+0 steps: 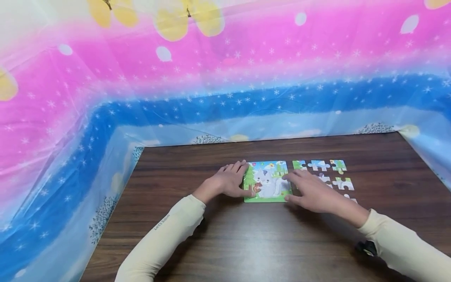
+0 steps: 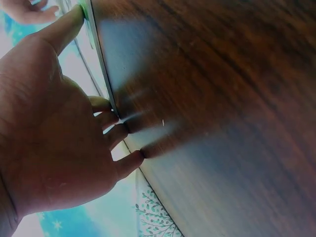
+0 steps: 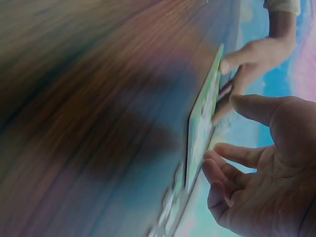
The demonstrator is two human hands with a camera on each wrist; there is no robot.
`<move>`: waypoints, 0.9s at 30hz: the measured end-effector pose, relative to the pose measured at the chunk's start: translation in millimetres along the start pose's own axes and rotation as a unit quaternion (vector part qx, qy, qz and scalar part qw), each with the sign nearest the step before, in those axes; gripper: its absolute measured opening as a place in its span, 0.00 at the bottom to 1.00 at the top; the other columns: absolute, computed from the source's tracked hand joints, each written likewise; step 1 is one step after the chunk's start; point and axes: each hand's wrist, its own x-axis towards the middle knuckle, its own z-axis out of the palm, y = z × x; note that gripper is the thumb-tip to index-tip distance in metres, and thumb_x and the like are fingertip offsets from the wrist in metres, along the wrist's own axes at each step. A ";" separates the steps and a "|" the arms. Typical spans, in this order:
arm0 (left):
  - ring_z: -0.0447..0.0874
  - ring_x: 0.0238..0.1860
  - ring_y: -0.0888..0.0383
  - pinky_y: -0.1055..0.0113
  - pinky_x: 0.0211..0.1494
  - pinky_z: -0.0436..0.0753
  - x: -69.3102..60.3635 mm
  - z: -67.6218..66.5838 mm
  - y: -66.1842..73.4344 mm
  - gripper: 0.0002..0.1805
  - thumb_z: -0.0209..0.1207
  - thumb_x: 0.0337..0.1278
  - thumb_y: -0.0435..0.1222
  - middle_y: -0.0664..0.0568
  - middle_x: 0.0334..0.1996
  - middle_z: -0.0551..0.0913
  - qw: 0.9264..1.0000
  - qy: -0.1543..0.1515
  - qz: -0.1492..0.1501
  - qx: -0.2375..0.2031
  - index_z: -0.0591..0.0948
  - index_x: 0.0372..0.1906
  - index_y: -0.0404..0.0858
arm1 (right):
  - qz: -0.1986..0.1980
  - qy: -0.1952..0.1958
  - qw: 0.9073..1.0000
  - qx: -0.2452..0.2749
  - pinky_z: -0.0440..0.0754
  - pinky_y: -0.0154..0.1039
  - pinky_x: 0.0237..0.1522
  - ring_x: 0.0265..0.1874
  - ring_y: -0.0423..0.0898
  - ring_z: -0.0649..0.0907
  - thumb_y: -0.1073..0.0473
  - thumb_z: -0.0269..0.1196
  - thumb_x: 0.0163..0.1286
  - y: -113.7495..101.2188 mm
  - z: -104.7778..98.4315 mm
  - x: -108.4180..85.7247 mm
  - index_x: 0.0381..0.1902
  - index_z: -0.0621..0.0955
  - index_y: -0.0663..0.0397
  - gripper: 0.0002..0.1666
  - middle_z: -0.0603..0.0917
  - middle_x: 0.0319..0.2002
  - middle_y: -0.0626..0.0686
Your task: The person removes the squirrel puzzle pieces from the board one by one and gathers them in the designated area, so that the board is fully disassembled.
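A square puzzle board (image 1: 268,182) with a pale grey squirrel holding an acorn lies flat on the table. At its left side, my left hand (image 1: 232,179) has the thumb on the lower left of the picture and the fingers along the left edge. The left wrist view shows the left hand's fingers (image 2: 127,168) spread, tips on or near the wood. My right hand (image 1: 311,192) is over the board's right edge, its fingers loosely bent. In the right wrist view, the right hand (image 3: 276,163) has a gap between thumb and fingers; contact with the board is unclear.
Loose jigsaw pieces (image 1: 339,165) lie in rows right of the board, some partly hidden by the right hand. The brown wooden table (image 1: 253,243) reaches back to a pink and blue patterned cloth (image 1: 225,94) hanging behind and at the sides.
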 end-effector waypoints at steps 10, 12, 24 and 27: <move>0.46 0.88 0.47 0.45 0.87 0.57 4.9 2.7 3.8 0.62 0.53 0.62 0.76 0.50 0.89 0.41 0.999 0.006 -0.019 0.035 0.43 0.88 0.48 | 0.018 -0.036 0.999 -0.024 0.77 0.38 0.35 0.39 0.44 0.76 0.47 0.75 0.68 -34.8 16.2 22.6 0.74 0.76 0.52 0.41 0.79 0.50 0.53; 0.47 0.88 0.48 0.45 0.87 0.58 3.6 1.2 4.7 0.62 0.53 0.62 0.76 0.50 0.89 0.42 0.999 0.006 -0.022 0.040 0.43 0.88 0.48 | 0.018 -0.023 0.999 -0.034 0.77 0.38 0.34 0.39 0.44 0.76 0.49 0.76 0.67 -37.4 18.1 25.0 0.73 0.76 0.53 0.40 0.80 0.50 0.54; 0.50 0.87 0.47 0.46 0.87 0.59 -11.5 -6.5 12.6 0.60 0.53 0.65 0.74 0.48 0.88 0.46 0.999 0.025 -0.018 0.042 0.46 0.88 0.45 | 0.008 0.002 1.000 0.014 0.82 0.42 0.41 0.40 0.45 0.80 0.61 0.79 0.62 -33.7 26.8 33.0 0.69 0.77 0.58 0.39 0.82 0.51 0.56; 0.49 0.87 0.47 0.46 0.87 0.58 -11.0 -4.3 11.9 0.59 0.53 0.66 0.74 0.49 0.88 0.45 0.999 0.026 -0.016 0.041 0.46 0.88 0.45 | 0.017 0.000 0.999 0.051 0.83 0.43 0.42 0.40 0.45 0.80 0.60 0.80 0.61 -29.4 27.8 35.4 0.65 0.78 0.59 0.37 0.82 0.50 0.55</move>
